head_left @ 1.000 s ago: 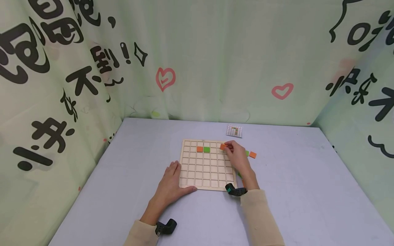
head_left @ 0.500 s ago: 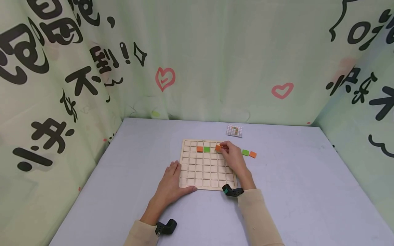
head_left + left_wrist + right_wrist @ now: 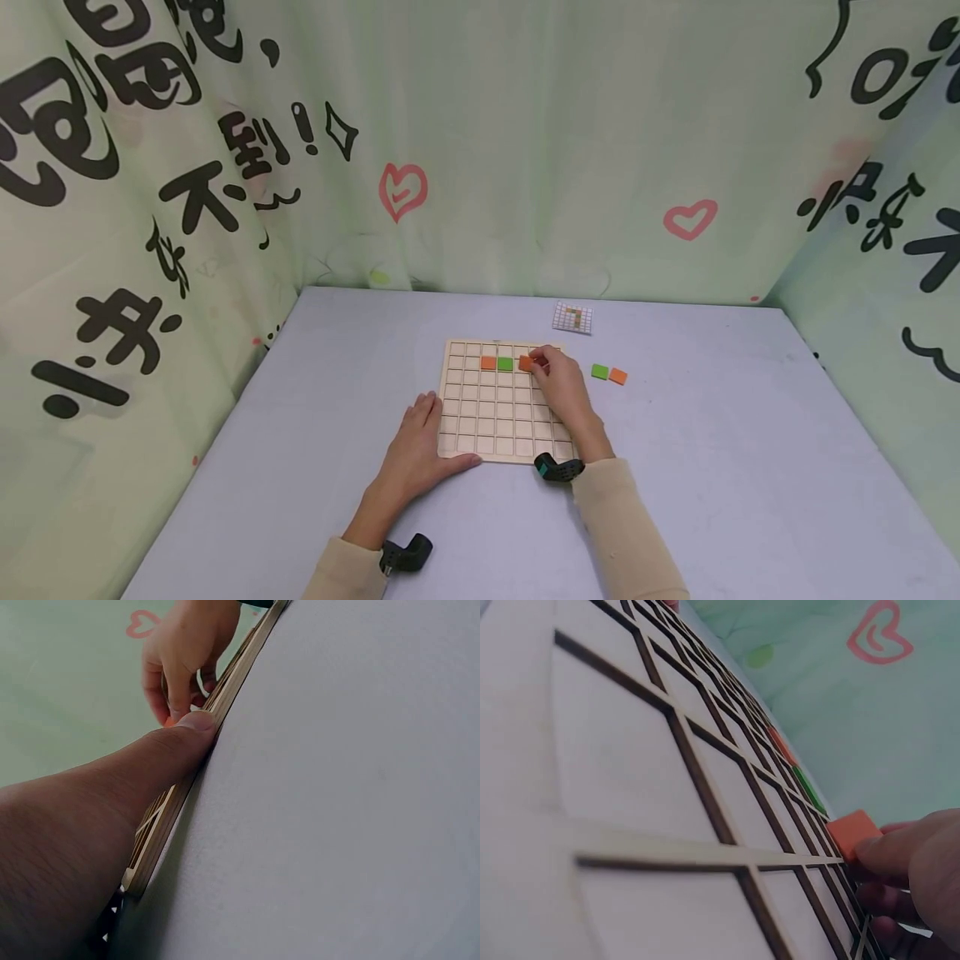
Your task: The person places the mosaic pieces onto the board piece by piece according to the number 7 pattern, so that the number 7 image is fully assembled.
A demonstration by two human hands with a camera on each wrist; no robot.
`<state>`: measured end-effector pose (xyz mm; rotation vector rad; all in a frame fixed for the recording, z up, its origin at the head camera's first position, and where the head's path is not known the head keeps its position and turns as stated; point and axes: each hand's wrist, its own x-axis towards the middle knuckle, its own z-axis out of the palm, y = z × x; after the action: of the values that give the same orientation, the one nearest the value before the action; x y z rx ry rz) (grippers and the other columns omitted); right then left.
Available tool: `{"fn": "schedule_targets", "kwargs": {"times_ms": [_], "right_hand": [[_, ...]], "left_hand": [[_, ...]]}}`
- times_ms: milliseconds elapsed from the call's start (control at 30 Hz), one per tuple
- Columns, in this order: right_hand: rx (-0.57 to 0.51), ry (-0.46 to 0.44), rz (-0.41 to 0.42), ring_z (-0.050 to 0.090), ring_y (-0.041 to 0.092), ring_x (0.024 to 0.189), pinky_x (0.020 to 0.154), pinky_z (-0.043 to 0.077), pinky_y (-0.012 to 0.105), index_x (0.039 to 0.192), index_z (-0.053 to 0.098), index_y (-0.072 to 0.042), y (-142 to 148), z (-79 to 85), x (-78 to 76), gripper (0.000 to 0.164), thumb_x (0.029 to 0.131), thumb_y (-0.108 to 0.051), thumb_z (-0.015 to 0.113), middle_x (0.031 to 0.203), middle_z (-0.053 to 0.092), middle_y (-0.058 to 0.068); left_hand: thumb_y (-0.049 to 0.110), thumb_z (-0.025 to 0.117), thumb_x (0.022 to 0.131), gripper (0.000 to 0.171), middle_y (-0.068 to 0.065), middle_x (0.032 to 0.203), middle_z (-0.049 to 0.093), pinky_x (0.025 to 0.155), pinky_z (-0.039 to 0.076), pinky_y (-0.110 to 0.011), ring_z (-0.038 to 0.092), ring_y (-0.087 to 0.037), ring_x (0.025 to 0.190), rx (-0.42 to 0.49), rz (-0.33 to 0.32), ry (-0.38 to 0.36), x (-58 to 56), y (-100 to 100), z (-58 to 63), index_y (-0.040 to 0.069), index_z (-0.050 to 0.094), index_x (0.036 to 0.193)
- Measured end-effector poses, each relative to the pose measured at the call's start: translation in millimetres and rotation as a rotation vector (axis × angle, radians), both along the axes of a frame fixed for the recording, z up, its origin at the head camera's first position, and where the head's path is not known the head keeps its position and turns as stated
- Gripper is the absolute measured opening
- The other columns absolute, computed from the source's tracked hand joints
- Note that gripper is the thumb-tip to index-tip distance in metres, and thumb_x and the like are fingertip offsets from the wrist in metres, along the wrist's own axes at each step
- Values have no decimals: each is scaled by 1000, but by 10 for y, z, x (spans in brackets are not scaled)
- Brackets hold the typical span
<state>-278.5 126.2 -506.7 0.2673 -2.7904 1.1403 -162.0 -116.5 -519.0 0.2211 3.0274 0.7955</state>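
Observation:
A wooden grid board (image 3: pixel 486 410) lies on the white table. My right hand (image 3: pixel 564 388) pinches an orange square tile (image 3: pixel 852 831) between thumb and fingers, low over the board's upper right part. To the left of that tile, an orange tile (image 3: pixel 488 363) and a green tile (image 3: pixel 505 364) sit side by side in cells of the second row from the far edge. At the board's near left corner rests my left hand (image 3: pixel 414 442), its fingers straight along the left side. Its thumb lies on the front edge, as the left wrist view (image 3: pixel 176 739) shows.
Right of the board, a loose green tile (image 3: pixel 600 372) and a loose orange tile (image 3: pixel 618 377) lie on the table. A small card with a printed coloured grid (image 3: pixel 573 317) lies behind the board. Printed curtains (image 3: pixel 540 167) surround the table's back and sides.
My right hand has moved left over the board with the orange tile, closer to the green one, uncovering the loose tiles at the right. The left hand has stayed in place.

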Motion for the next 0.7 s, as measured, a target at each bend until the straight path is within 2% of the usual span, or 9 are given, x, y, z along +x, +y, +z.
{"fn": "schedule_targets", "kwargs": {"times_ms": [300, 700], "right_hand": [[68, 10, 3, 64, 28, 96, 83, 55, 43, 124, 67, -3, -36, 19, 7, 26, 100, -13, 61, 111, 69, 15], [128, 54, 25, 62, 27, 95, 82, 54, 44, 125, 67, -2, -41, -32, -4, 29, 99, -12, 62, 110, 66, 15]], "left_hand": [[70, 73, 76, 116, -21, 163, 30, 127, 24, -47, 24, -35, 154, -2, 3, 0, -12, 3, -8, -5, 31, 154], [69, 74, 76, 115, -22, 162, 31, 126, 26, -49, 26, -37, 153, -10, 10, 2, -3, 16, 4, -5, 32, 154]]}}
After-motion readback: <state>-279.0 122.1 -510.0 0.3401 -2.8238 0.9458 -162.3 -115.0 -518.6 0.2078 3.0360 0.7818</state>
